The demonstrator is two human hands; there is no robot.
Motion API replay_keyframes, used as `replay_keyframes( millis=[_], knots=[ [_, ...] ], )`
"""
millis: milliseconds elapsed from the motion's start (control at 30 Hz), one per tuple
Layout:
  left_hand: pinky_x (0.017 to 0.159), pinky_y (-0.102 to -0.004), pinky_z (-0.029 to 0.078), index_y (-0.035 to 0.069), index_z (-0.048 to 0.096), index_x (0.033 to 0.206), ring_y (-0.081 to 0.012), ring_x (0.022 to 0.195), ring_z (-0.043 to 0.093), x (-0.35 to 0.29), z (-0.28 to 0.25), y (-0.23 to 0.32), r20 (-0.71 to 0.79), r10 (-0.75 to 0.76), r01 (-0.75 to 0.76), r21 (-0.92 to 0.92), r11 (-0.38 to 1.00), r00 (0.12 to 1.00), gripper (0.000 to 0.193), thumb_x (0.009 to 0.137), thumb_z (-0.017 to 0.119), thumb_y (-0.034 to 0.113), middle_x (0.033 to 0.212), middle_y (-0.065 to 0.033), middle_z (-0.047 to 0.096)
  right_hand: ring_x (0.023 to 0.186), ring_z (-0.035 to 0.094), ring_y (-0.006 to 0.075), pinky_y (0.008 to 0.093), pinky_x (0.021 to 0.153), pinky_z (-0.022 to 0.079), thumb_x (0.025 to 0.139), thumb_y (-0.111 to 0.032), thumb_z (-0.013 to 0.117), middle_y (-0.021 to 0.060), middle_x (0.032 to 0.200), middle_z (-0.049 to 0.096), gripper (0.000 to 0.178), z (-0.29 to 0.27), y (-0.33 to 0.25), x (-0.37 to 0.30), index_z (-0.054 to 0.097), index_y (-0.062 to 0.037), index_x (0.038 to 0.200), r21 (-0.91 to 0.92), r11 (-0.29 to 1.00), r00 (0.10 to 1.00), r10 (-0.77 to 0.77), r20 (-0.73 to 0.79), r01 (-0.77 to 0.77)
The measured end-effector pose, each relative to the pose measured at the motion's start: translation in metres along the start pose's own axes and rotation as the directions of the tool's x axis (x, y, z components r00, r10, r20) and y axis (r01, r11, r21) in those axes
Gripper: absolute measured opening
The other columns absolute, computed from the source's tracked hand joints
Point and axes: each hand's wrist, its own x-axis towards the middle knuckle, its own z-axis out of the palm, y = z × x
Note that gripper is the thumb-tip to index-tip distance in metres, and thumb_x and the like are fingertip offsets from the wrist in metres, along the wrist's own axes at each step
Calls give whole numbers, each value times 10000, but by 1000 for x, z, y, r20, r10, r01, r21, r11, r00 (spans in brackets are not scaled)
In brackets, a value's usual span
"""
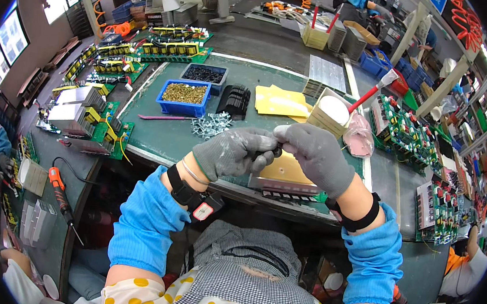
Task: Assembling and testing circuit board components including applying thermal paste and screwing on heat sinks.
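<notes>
In a grey glove, my left hand has its fingers closed in a pinch. My right hand, gloved alike, meets it fingertip to fingertip. Between them is a small black part, mostly covered by the fingers, so its kind does not show. Just below the hands lies a finned metal heat sink with a tan-yellow sheet on top. Loose silver screws are heaped beyond my left hand. Behind them stand a blue bin of brass-coloured small parts and a grey bin of black pieces.
Yellow sheets and black strips lie at mid-table. A tub of white paste holds a red-handled brush. Circuit boards crowd the left, more boards the right. An electric screwdriver lies at the left; other people work nearby.
</notes>
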Motion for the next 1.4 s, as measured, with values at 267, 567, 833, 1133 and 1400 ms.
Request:
replay_keyframes(
  millis=[267,567,833,1133,1400],
  knots=[
    [699,-188,535,-14,561,1112,-84,709,607,4,-9,-5,151,38,-37,-5,999,988,201,960,566,118,928,-63,600,864,637,272,362,696,527,806,-85,588,79,909,623,245,6,-6,-1,576,-82,1051,-252,965,997,-65,45,75],
    [736,-184,552,-8,560,1128,-126,774,639,11,-15,-2,286,60,-12,-168,986,956,198,946,564,69,948,-81,614,838,646,285,377,685,521,761,-78,630,91,882,640,273,4,-9,2,582,-77,1029,-317,948,999,-46,-25,36],
    [671,-189,561,-3,563,1160,-105,791,637,8,-1,3,188,32,9,-211,977,982,229,940,559,61,976,-77,618,812,668,328,375,680,529,873,-97,646,150,875,680,143,0,-3,4,626,-49,1006,136,981,973,159,-167,-137],
    [686,-206,570,-9,546,1184,-122,798,643,3,-23,13,36,145,-136,-197,971,989,234,964,531,68,975,-75,615,846,667,339,419,716,521,868,-142,620,164,887,681,166,-25,34,-24,645,-79,1020,-152,914,919,389,72,-375],
    [700,-237,558,-2,556,1190,-140,816,601,-3,-29,11,-81,161,-178,-275,945,984,238,969,526,81,998,-65,601,779,658,351,395,698,516,860,-43,582,167,818,661,109,-8,48,-37,627,-44,960,-304,905,914,362,183,-298]
  ],
)
